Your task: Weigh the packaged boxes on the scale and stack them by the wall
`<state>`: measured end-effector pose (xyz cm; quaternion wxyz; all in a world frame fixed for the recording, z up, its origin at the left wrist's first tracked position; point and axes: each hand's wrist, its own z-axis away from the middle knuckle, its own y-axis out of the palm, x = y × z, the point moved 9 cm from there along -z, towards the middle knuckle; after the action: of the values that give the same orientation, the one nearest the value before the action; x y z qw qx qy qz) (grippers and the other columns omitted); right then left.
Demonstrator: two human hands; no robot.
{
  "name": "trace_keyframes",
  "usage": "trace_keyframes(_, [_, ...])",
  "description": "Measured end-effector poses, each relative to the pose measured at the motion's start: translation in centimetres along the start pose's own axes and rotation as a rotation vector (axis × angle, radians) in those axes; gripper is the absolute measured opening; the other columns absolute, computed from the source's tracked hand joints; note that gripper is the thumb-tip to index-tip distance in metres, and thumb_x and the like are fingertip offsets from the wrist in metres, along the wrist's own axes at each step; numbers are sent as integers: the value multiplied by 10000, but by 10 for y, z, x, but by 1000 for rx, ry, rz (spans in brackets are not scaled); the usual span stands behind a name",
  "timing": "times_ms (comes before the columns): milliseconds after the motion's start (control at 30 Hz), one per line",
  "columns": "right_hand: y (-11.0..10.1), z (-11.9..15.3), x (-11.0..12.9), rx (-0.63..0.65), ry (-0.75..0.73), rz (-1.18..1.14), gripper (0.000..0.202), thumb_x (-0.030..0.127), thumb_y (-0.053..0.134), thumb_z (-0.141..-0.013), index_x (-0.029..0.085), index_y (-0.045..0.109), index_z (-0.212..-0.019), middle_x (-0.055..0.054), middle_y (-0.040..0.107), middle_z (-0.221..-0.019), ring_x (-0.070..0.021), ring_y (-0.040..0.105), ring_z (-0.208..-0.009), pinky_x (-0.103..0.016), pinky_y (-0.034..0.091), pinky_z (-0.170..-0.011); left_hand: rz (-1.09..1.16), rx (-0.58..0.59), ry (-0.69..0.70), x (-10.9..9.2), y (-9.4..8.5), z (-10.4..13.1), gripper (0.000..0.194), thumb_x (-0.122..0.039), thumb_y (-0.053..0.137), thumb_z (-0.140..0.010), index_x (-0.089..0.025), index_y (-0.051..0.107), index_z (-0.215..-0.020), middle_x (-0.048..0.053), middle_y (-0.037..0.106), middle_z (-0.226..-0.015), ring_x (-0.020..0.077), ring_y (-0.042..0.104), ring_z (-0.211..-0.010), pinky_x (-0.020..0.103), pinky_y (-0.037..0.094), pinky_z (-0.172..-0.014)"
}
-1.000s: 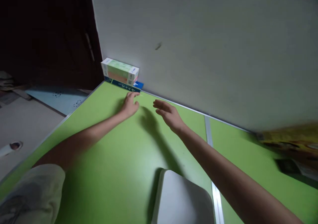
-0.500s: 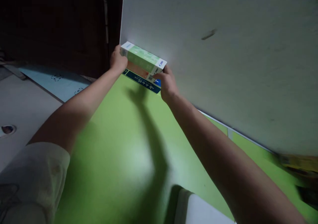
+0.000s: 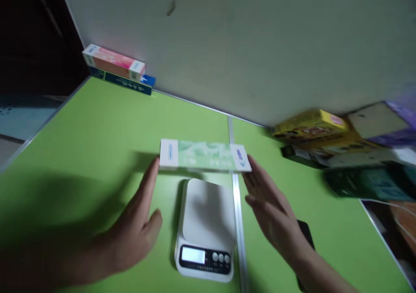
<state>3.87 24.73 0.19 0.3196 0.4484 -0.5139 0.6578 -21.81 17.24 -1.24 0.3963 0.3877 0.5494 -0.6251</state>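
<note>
At the far left corner, a pink-and-white oblong carton (image 3: 113, 63) lies on a dark-blue carton (image 3: 123, 83); the green-and-white oblong carton (image 3: 204, 156) has left that stack, so the pick-up reads as complete. Left hand (image 3: 134, 226): thumb spread, fingers straight against the green carton's left end. This carton is held between both hands, seemingly clear of the green tabletop (image 3: 107, 124), just beyond the white plastic scale (image 3: 208, 213). Right hand (image 3: 273, 206): fingers extended, bracing the right end. Metal seam (image 3: 237, 206) crosses the surface; blurred yellow box (image 3: 308, 124) at right. Room dim, grey wall (image 3: 227, 46) behind.
</note>
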Motion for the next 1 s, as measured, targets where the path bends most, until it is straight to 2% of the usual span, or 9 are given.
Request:
trace_keyframes(100, [-10, 79, -43, -82, 123, -32, 724, 419, 538, -886, 429, 221, -1537, 53, 183, -1647, -317, 167, -1515, -618, 256, -1201, -120, 176, 3, -1, 42, 46, 942, -181, 517, -851, -484, -69, -1523, -103, 101, -1634, 297, 217, -1485, 495, 404, -1159])
trace_keyframes(167, [-6, 113, -65, -121, 169, -77, 708, 477, 516, -898, 441, 209, -1536, 47, 156, -1654, -335, 145, -1517, -669, 203, -1190, -164, 203, 13, -1, 59, 66, 955, -182, 522, -856, -469, -102, -1521, -102, 80, -1630, 280, 205, -1482, 456, 390, -1172])
trace_keyframes(233, [3, 130, -78, -126, 193, -137, 706, 501, 504, -907, 433, 198, -1539, 31, 152, -1657, -339, 155, -1516, -682, 189, -1182, -197, 175, -3, 4, 70, 78, 941, -176, 502, -861, -443, -101, -1531, -87, 62, -1633, 285, 178, -1485, 469, 350, -1189])
trace_keyframes(333, [9, 132, -80, -92, 176, -205, 734, 507, 527, -907, 390, 193, -1550, -8, 177, -1656, -318, 179, -1517, -641, 221, -1193, -264, 136, -41, 18, 77, 88, 919, -224, 516, -856, -410, -50, -1555, -43, 65, -1650, 334, 164, -1490, 554, 301, -1189])
trace_keyframes(467, [-10, 118, -68, -68, 126, -199, 647, 460, 575, -907, 350, 338, -1498, -57, 321, -1609, -294, 289, -1489, -591, 277, -1199, -324, 12, -92, 29, 51, 73, 836, -379, 519, -851, -484, 57, -1539, -72, 168, -1647, 370, 243, -1478, 642, 333, -1145])
trace_keyframes(600, [-39, 104, -54, -50, 71, -68, 581, 342, 590, -908, 326, 399, -1456, -75, 425, -1541, -282, 421, -1413, -557, 374, -1160, -449, -96, -180, 30, 10, 32, 826, -635, 585, -668, -735, 169, -1375, -301, 262, -1559, 435, 385, -1400, 701, 402, -1056])
trace_keyframes(700, [-47, 95, -46, 19, 0, 59, 656, 269, 585, -895, 343, 333, -1496, -75, 379, -1569, -301, 442, -1393, -557, 466, -1085, -573, -54, -200, 22, 0, 11, 914, -686, 646, -523, -802, 184, -1302, -378, 252, -1520, 481, 450, -1330, 718, 443, -983])
trace_keyframes(833, [-51, 87, -36, 76, -148, 171, 755, 241, 593, -885, 374, 233, -1535, -72, 346, -1586, -308, 401, -1423, -563, 505, -1049, -636, -66, -191, 3, -3, 11, 940, -662, 633, -532, -780, 157, -1334, -350, 234, -1535, 482, 468, -1309, 716, 487, -912])
trace_keyframes(1000, [-58, 82, -41, 101, -153, 181, 702, 276, 583, -907, 372, 266, -1526, -73, 407, -1549, -306, 454, -1388, -563, 513, -1043, -649, 20, -255, 2, -3, 16, 926, -621, 643, -585, -736, 167, -1371, -220, 364, -1500, 449, 543, -1235, 615, 578, -758])
